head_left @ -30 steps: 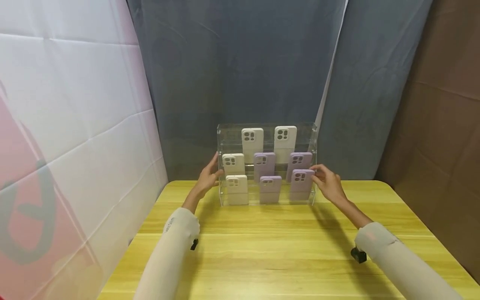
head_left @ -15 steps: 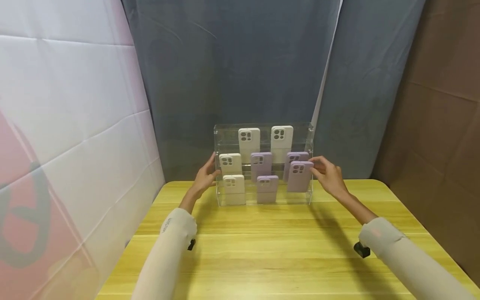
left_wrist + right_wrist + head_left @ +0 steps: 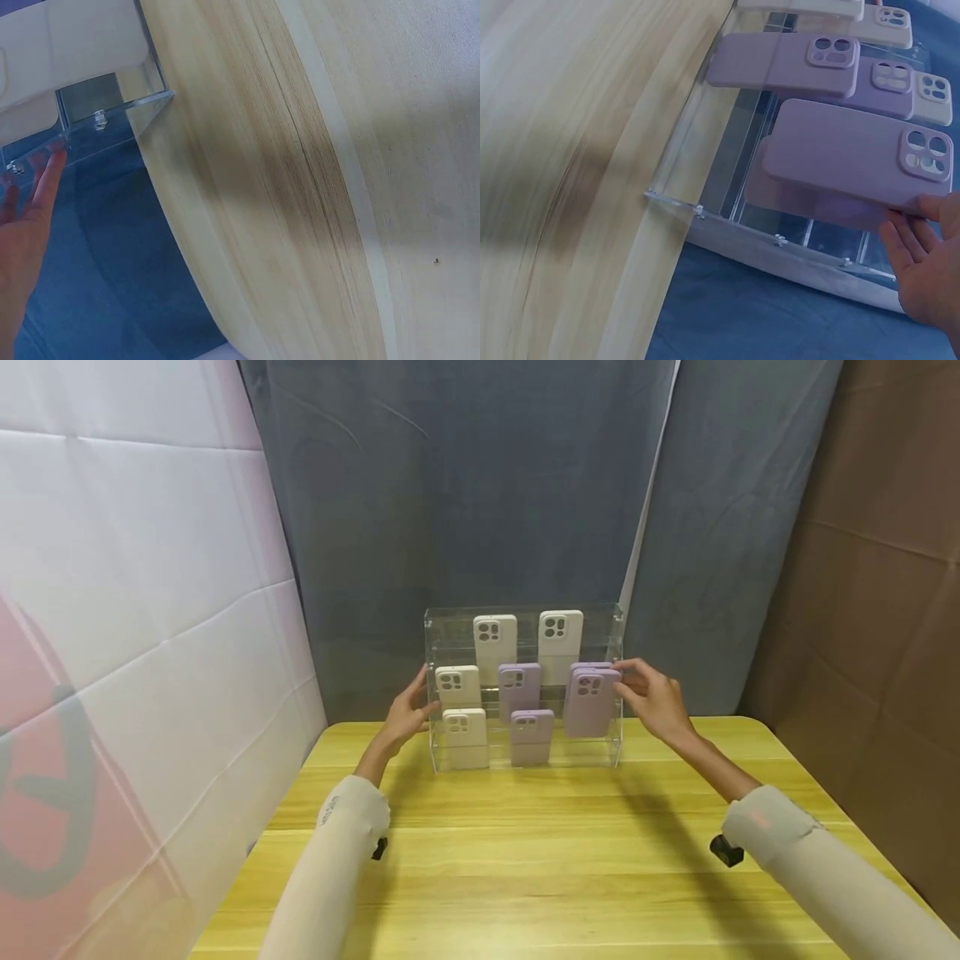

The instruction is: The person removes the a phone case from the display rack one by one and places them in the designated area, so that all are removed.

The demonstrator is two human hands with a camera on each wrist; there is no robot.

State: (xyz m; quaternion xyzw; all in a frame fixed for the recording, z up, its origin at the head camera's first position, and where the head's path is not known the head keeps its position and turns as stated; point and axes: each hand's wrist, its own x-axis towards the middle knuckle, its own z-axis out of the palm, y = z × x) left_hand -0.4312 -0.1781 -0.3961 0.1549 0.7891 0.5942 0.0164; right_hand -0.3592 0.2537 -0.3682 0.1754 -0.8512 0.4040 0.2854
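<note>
A clear acrylic display stand [image 3: 522, 610] with stepped tiers holds upright phone cases. My right hand [image 3: 654, 700] pinches a purple phone case [image 3: 588, 706] by its upper right edge. In the right wrist view, this case [image 3: 847, 146] hangs in front of another purple case [image 3: 817, 204] and hides much of it. My left hand [image 3: 405, 717] is at the stand's left side, its fingers straight; the left wrist view shows a fingertip [image 3: 56, 159] against the clear side panel. A purple case [image 3: 532, 739] and a white case [image 3: 465, 739] stand in the bottom tier.
Two white cases [image 3: 561, 639] stand in the top tier. A white case [image 3: 458, 687] and a purple case [image 3: 519, 691] share the middle tier. The stand is near the back edge of a wooden table [image 3: 525, 852], with a grey curtain [image 3: 480, 485] behind.
My right hand has lifted the purple phone case from the bottom tier up in front of the middle tier's right case. My left hand has stayed at the stand's side.
</note>
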